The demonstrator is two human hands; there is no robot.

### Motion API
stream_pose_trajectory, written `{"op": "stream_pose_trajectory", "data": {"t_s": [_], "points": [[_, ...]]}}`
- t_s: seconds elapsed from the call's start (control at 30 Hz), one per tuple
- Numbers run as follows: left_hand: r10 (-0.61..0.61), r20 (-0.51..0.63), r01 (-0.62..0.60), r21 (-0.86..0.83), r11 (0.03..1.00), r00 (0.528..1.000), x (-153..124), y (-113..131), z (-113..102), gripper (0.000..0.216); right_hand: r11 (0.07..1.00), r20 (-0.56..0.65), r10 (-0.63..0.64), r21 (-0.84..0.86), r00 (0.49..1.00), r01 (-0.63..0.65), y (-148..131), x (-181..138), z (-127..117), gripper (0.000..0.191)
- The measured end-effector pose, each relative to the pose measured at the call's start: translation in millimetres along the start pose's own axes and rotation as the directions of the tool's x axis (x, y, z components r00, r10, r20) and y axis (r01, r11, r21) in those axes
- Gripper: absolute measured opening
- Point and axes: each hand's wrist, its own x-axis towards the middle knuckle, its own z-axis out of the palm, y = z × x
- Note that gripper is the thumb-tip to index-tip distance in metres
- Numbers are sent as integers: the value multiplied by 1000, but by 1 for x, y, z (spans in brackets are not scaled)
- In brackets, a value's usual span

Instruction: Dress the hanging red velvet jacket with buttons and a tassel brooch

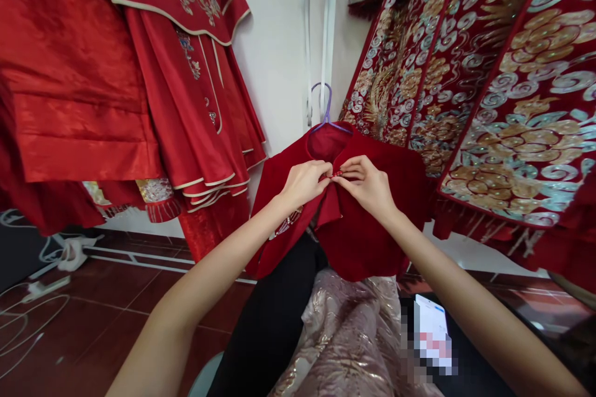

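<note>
A dark red velvety jacket [382,205] hangs on a purple hanger [327,113] in front of me. At the top of its front opening, my left hand [305,183] pinches the edge from the left side. My right hand [365,186] pinches the same spot from the right, and the fingertips of both nearly meet. Between them shows a small shiny red fastening [337,173], partly covered by the fingers; its exact kind is hard to make out. Below the hands a flap of the front is folded outward. Some embroidery [286,223] shows beneath my left wrist.
Red garments [181,105] hang at left, and heavily embroidered ones [526,111] at right. A shiny pinkish fabric [344,335] lies on my lap. Beside my right leg lies a lit phone [433,332]. White cables [28,322] and a rack's bottom bar [135,258] are near the floor.
</note>
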Motion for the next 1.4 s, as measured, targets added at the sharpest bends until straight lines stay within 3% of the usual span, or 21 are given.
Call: {"op": "stream_pose_trajectory", "data": {"t_s": [0.13, 0.23, 0.33, 0.4, 0.5, 0.6, 0.67, 0.73, 0.83, 0.93, 1.0, 1.1, 1.17, 1.2, 1.3, 1.33, 1.4], "points": [[79, 68, -83, 56, 995, 995, 7, -1, -4, 13, 1000, 40, -16, -8, 999, 17, -1, 3, 2, 30], [88, 76, -89, 8, 996, 993, 7, 2, -1, 13, 998, 42, -60, -14, 997, 61, 0, 2, 9, 29], [-42, -32, 36, -190, 981, 999, 0, 5, 13, 9, 995, -55, -96, -19, 994, 96, 4, -11, 23, 37], [-189, -105, 134, -394, 909, 976, -7, 5, 24, 6, 994, -137, -87, -76, 987, 77, 9, -27, 34, 46], [-379, -109, 194, -713, 673, 919, -16, 3, 35, 14, 989, -163, 69, -121, 984, -89, 18, -57, 42, 52], [-487, 78, 245, -926, 289, 870, -22, 0, 38, 29, 962, -160, 269, -2, 950, -273, 24, -80, 36, 43], [-468, 234, 279, -960, 28, 852, -27, 0, 40, 38, 946, -221, 322, 108, 921, -305, 22, -87, 24, 36], [-407, 334, 295, -942, -157, 850, -31, 2, 47, 43, 931, -280, 345, 221, 896, -289, 14, -89, 12, 35], [-378, 389, 298, -913, -278, 840, -36, 7, 66, 42, 894, -237, 364, 360, 901, -266, -3, -88, 0, 36], [-440, 338, 244, -935, -257, 832, -40, 15, 88, 40, 854, -86, 339, 445, 937, -268, -17, -88, 1, 37], [-519, 236, 191, -972, -138, 821, -45, 20, 101, 36, 845, -24, 311, 464, 950, -265, -22, -90, 6, 37], [-662, -67, 164, -945, 281, 747, -60, 24, 116, 22, 863, 28, 280, 431, 960, -265, -23, -94, 14, 36], [-704, -299, 224, -806, 547, 645, -73, 23, 124, 15, 886, 47, 270, 379, 962, -267, -23, -96, 18, 34], [-711, -393, 268, -733, 625, 583, -79, 21, 127, 14, 898, 49, 266, 351, 963, -265, -22, -97, 20, 32], [-743, -530, 366, -651, 665, 408, -92, 12, 135, 27, 929, 29, 259, 266, 966, -257, -20, -99, 28, 27], [-766, -520, 364, -678, 639, 377, -94, 8, 136, 35, 938, 20, 254, 237, 967, -251, -18, -99, 32, 24], [-812, -442, 307, -768, 563, 382, -96, 1, 138, 43, 957, 13, 230, 181, 973, -228, -14, -96, 41, 19]]}}
